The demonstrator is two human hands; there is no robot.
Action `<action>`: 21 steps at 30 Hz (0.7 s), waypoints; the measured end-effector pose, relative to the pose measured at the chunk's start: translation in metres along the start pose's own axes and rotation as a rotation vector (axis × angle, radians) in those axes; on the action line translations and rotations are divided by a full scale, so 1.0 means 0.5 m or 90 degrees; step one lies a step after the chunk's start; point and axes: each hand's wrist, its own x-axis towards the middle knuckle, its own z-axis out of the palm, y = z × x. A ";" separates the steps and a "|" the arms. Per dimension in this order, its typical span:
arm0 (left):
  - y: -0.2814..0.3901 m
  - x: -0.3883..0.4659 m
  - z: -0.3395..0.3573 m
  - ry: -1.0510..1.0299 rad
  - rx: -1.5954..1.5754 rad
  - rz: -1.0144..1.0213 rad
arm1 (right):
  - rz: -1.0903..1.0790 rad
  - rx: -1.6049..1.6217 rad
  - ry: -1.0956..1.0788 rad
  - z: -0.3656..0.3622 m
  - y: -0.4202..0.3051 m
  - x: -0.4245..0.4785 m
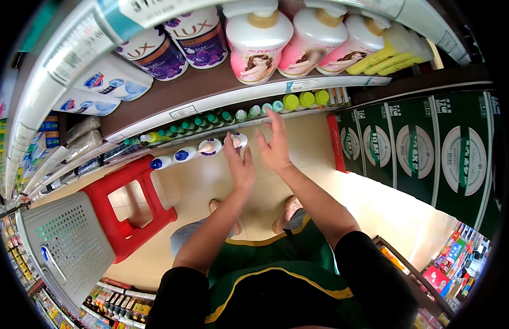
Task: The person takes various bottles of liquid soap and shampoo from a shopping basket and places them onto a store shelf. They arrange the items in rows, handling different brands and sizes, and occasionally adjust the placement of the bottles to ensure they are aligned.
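My left hand (241,164) reaches forward at the middle of the view, fingers apart, its fingertips over a white bottle (239,141) at the right end of a short row on the floor; whether they touch cannot be told. My right hand (275,144) is raised beside it, fingers spread and nothing in it, near small capped bottles (254,111) on the lower shelf. Left of my left hand, the floor row continues with a white pump bottle (210,146) and blue-capped white bottles (185,154).
A red plastic stool (133,205) and a grey perforated basket (73,242) stand at left. Green drink cartons (414,148) are stacked at right. Above, a shelf holds pink-and-white pump bottles (258,45) and purple Lux bottles (199,39); its price rail (246,92) overhangs the lower shelf.
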 end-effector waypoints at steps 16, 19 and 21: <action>0.357 0.123 0.017 -0.064 0.105 0.231 | -0.038 -0.035 0.028 -0.105 -0.220 0.188; 0.365 0.161 0.026 -0.057 0.112 0.289 | -0.008 -0.027 0.048 -0.085 -0.222 0.207; 0.368 0.180 0.030 -0.069 0.114 0.284 | 0.016 -0.017 0.064 -0.073 -0.225 0.219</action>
